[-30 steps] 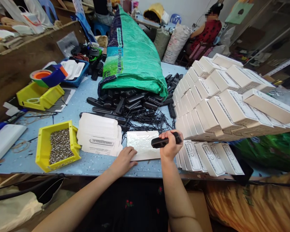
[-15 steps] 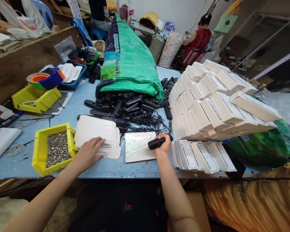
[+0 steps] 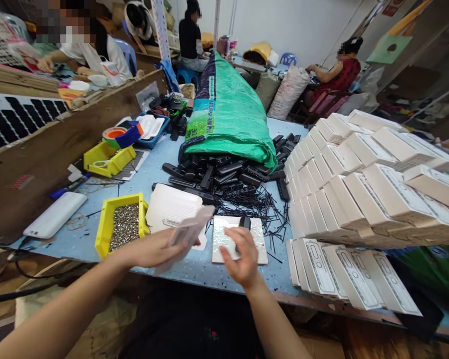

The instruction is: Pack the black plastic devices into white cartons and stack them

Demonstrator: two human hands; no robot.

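My left hand (image 3: 159, 249) grips a flat, unfolded white carton (image 3: 193, 225), blurred by motion and lifted over the table edge. Behind it lies a pile of similar flat cartons (image 3: 168, 202). My right hand (image 3: 245, 259) is held with fingers apart over a white board (image 3: 261, 249) covered in shiny clear film. On that board rests a long black plastic device (image 3: 244, 223), partly hidden by my right fingers; I cannot tell whether they touch it. Just beyond the board are loose black ties or wires (image 3: 243, 202).
Stacked white boxes (image 3: 333, 199) rise on the right. A green sack (image 3: 232, 119) stands behind a heap of black devices (image 3: 224, 172). On the left sit a yellow bin of small metal parts (image 3: 125, 227) and a white power bank-like block (image 3: 55, 215). Several people work farther back.
My left hand has picked up a flat carton from the pile and moved right. My right hand has let go of the black device, which now lies on the board. The view has swung left.
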